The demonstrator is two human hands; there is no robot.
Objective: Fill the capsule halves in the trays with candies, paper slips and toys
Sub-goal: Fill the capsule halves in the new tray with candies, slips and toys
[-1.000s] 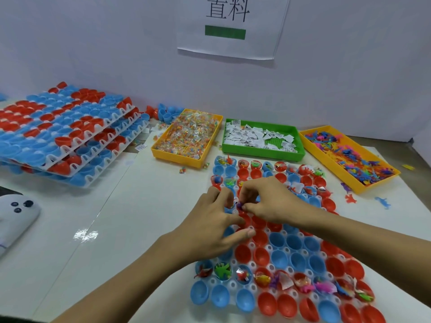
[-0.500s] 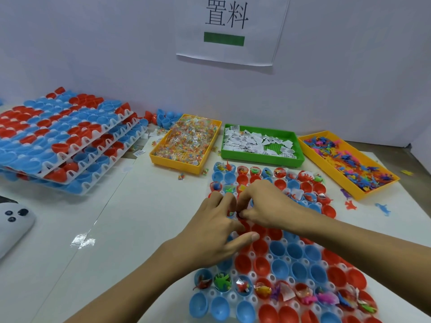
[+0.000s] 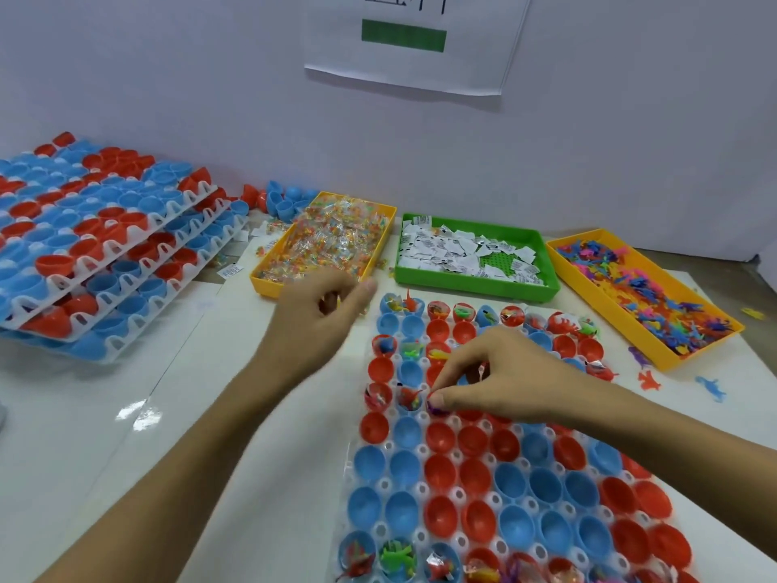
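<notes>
Bright even light, glare on table — left hand motion-blurred (edges bowed)

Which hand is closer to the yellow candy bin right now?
Left. The left hand hovers just off the near edge of the yellow candy bin, fingers curled. The right hand is lower and to the right, over the capsule tray, pinching a small purple toy.

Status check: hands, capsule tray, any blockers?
Left hand blurred near the candy bin, grip unclear. Right hand pinching a small toy over the capsule tray. Middle rows unfilled. No obstruction visible.
</notes>
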